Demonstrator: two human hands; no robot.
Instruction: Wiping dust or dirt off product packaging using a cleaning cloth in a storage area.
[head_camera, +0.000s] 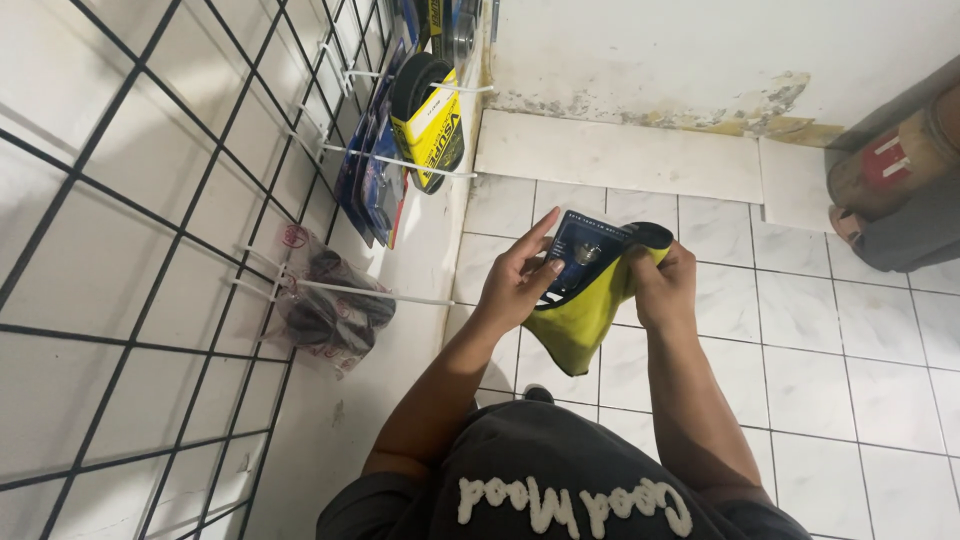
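From the head camera, the left hand (520, 280) and the right hand (662, 290) meet in the middle of the frame, over the white tile floor (800, 330). Between them is a dark blue card pack (585, 250) with a yellow pouch (580, 320) hanging under it. The left hand is curled on the pack's left edge, thumb on its front. The right hand is closed on the pouch's black top rim. The pack's long side tilts up toward the upper right. Both hands are touching, equally close. At the upper left, a black wire rack (150, 250) holds more packs (425, 120) on white hooks (380, 292).
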